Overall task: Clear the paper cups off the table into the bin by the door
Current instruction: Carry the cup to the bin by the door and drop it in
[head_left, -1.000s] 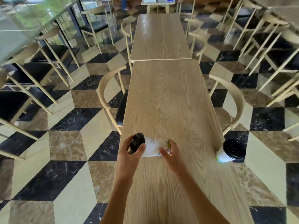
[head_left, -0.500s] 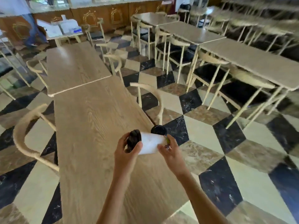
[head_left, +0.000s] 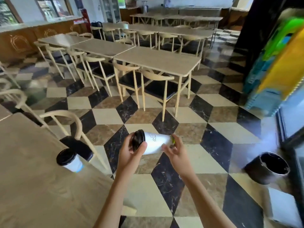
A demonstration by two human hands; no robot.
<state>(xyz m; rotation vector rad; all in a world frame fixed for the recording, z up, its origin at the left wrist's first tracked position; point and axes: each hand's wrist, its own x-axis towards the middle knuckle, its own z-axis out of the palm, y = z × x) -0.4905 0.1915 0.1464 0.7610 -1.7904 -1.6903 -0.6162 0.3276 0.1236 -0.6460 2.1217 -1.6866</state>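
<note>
In the lower middle of the frame both bare hands hold a white paper cup with a black plastic lid (head_left: 155, 143) on its side above the checkered marble floor (head_left: 164, 181). The left hand (head_left: 131, 152) closes around the lidded end, thumb pressed on the cup's wall just beside the lid, which points to the left of the frame. The right hand (head_left: 176, 150) takes the cup's base end with its fingertips, the fingers curled loosely around it; a bit of green print shows there.

A second white paper cup with a black lid (head_left: 69, 160) stands at the left of the frame, on the near edge of the light wooden table (head_left: 32, 186), tilted in this wide view. Just behind it is a pale wooden chair with a black seat (head_left: 72, 129).

At the lower right a round black bin (head_left: 267, 167) stands on the floor beside a glass door (head_left: 294, 129), well apart from the held cup.
</note>
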